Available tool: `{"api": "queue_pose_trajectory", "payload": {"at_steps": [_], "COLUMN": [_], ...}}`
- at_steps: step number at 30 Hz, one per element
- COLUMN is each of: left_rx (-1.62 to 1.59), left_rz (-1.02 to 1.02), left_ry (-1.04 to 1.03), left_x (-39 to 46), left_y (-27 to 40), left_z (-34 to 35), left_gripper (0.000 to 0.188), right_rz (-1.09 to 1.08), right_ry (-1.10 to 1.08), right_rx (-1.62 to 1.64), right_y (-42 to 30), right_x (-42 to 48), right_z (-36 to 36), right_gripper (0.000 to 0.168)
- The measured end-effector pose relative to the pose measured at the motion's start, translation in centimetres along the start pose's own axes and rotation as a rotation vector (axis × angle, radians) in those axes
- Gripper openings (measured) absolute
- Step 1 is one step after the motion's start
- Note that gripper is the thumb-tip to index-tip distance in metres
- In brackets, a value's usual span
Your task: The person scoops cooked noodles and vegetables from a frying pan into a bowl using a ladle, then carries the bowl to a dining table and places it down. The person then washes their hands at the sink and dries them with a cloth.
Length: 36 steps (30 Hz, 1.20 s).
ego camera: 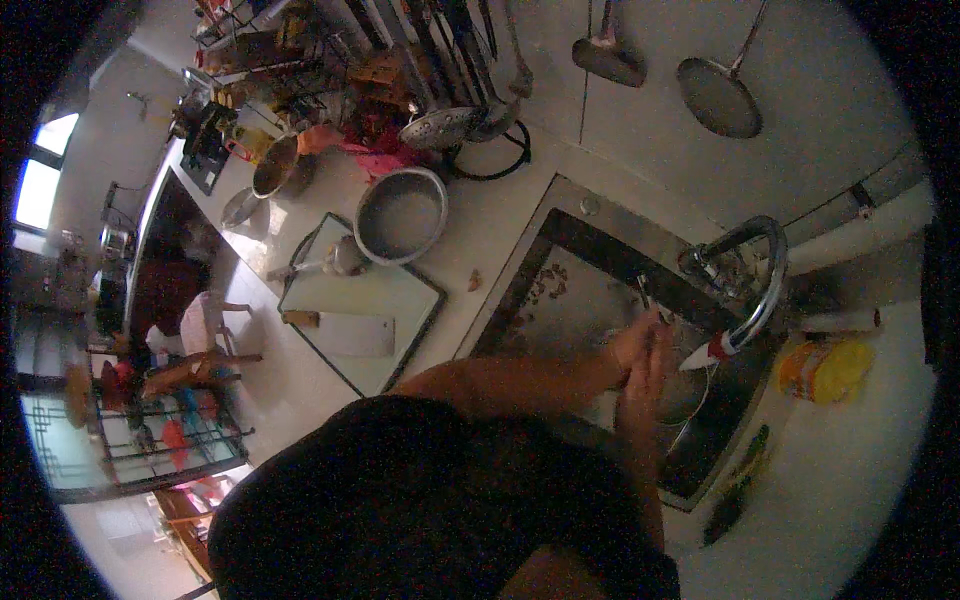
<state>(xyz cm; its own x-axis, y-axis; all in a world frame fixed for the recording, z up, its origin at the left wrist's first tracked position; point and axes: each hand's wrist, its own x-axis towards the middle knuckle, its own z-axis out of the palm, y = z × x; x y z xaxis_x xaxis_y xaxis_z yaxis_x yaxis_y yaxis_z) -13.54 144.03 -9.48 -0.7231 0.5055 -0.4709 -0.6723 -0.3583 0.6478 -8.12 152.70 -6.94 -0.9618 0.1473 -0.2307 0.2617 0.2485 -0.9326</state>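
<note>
My left hand (634,348) and my right hand (648,375) meet over the dark-edged sink (577,232), just left of the faucet (772,277). Both are blurred, and the fingers overlap. From the top of them a thin, shiny piece (643,288) sticks out, perhaps the end of a metal utensil; which hand has it is unclear. The faucet's red-and-white nozzle (705,355) points towards my hands. Brown scraps (549,280) lie in the sink's far left part. A round vessel (686,397) with a pale rim is partly hidden behind my right hand.
Left of the sink, a cleaver (356,334) lies on a pale cutting board (409,304). A metal basin (401,216) overlaps the board's far corner. On the right are a yellow package (825,369) and a dark green item (739,484). Ladles and strainers (442,126) hang at the back.
</note>
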Motion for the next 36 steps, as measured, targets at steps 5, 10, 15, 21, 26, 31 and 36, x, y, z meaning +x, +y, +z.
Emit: {"api": "queue_pose_trajectory", "payload": {"at_steps": [5, 10, 15, 21, 26, 31, 36], "left_rx": [-0.298, -0.225, -0.412, -0.328, -0.486, -0.626, -0.413], "left_rz": [-0.124, -0.134, -0.340, -0.214, -0.274, -0.058, -0.179], "left_ry": [-0.007, 0.011, 0.104, 0.125, -0.028, -0.584, 0.100], "left_x": [-0.3, 0.9, -0.6, 0.6, -0.7, 4.4, -3.2], "left_y": [-3.7, -4.0, -3.9, -1.5, -2.8, -4.8, 0.2], "left_z": [0.8, -3.9, 0.2, -2.8, 0.3, -8.4, 2.2], "left_gripper": [0.054, 0.053, 0.058, 0.057, 0.052, 0.056, 0.076], "right_rz": [-0.193, 0.136, 0.205, -0.030, 0.428, -0.471, 0.013], "right_ry": [-0.150, 0.006, 0.087, 0.044, 0.011, 0.115, 0.091], "right_rx": [0.272, 0.235, 0.494, 0.071, 0.555, -0.412, 0.160], "right_y": [7.0, 4.8, 5.2, -0.3, 4.3, 4.1, 2.8], "right_x": [3.0, -1.1, 4.8, -1.2, 1.7, 0.6, 3.1], "right_z": [-2.1, 2.4, -0.3, 2.9, 0.4, 4.3, 1.6], "right_gripper": [0.067, 0.063, 0.055, 0.052, 0.058, 0.054, 0.049]}}
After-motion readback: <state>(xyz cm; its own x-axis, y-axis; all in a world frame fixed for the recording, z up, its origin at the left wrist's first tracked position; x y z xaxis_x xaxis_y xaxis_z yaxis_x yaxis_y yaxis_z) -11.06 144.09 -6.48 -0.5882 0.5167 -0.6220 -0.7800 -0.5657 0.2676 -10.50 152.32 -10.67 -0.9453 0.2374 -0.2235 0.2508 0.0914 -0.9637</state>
